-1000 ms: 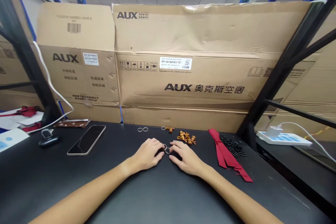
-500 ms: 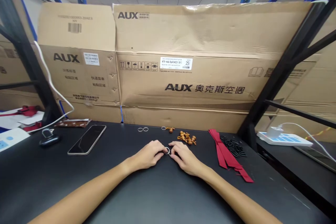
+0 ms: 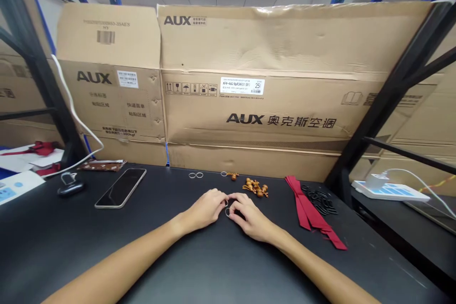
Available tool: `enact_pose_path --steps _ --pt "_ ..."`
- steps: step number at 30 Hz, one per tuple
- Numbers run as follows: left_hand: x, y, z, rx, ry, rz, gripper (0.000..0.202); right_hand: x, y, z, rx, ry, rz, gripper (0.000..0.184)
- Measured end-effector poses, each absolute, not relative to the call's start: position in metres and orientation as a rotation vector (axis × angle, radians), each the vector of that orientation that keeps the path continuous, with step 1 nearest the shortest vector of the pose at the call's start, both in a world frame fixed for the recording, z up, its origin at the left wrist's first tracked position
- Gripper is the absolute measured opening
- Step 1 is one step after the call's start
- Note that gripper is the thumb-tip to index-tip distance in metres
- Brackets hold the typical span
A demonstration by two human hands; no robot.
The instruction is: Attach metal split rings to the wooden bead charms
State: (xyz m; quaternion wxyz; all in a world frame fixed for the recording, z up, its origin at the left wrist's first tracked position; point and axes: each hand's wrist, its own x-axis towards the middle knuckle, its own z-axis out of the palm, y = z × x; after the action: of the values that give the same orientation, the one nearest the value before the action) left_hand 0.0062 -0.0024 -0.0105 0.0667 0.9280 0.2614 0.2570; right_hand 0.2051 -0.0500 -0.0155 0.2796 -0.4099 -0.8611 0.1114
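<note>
My left hand [image 3: 208, 210] pinches a small silver key ring [image 3: 226, 203] over the black table. Thumb and fingertips of my right hand [image 3: 251, 217] are closed on another silver key ring [image 3: 227, 212], just below and beside the first. The index fingertips of both hands come together above the rings. Whether the two rings are linked cannot be made out. Beyond my hands lie two loose key rings [image 3: 195, 175]. Another key ring [image 3: 223, 174] lies beside a small wooden gourd charm [image 3: 233, 176], and several more gourd charms [image 3: 255, 187] form a pile.
To the right are red ribbons [image 3: 315, 216] and a heap of black clips [image 3: 318, 199]. A phone [image 3: 121, 188] and a dark fob-like object with a loop [image 3: 71, 187] lie left. Cardboard [image 3: 249, 104] walls the back, between black rack posts [image 3: 384, 99]. A power strip [image 3: 392, 191] sits far right.
Earlier the metal between my hands looked like one ring. Now two rings show apart, one at each hand. The whole view has shifted slightly.
</note>
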Motion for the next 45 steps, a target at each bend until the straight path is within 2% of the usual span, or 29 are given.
enact_pose_path --steps 8,16,19,22,24,31,38,45 --pt "-0.009 0.014 -0.008 2.960 1.136 0.685 0.015 0.220 -0.040 -0.023 -1.150 -2.262 0.161 0.009" --pt "-0.012 0.014 -0.004 2.972 1.567 0.721 0.017 0.228 -0.034 -0.027 -1.087 -2.262 0.052 0.023" --pt "-0.006 0.004 -0.003 2.977 1.292 0.793 0.022 0.227 -0.034 -0.027 -1.073 -2.210 0.029 0.025" --pt "-0.001 -0.004 -0.004 2.956 0.816 0.715 0.030 0.226 -0.032 -0.026 -1.109 -2.085 -0.020 0.025" --pt "0.001 -0.007 -0.005 2.928 0.695 0.656 0.030 0.226 -0.031 -0.025 -1.138 -2.032 -0.066 0.024" --pt "0.001 -0.008 -0.007 2.819 0.760 0.751 0.010 0.234 -0.030 -0.019 -1.467 -1.853 -0.340 0.026" --pt "0.001 -0.010 -0.006 2.798 0.828 0.763 0.013 0.247 -0.024 -0.024 -1.719 -1.778 -0.432 0.036" --pt "0.000 -0.008 -0.006 2.703 0.820 0.772 0.009 0.245 -0.019 -0.032 -1.637 -1.934 -0.426 0.029"
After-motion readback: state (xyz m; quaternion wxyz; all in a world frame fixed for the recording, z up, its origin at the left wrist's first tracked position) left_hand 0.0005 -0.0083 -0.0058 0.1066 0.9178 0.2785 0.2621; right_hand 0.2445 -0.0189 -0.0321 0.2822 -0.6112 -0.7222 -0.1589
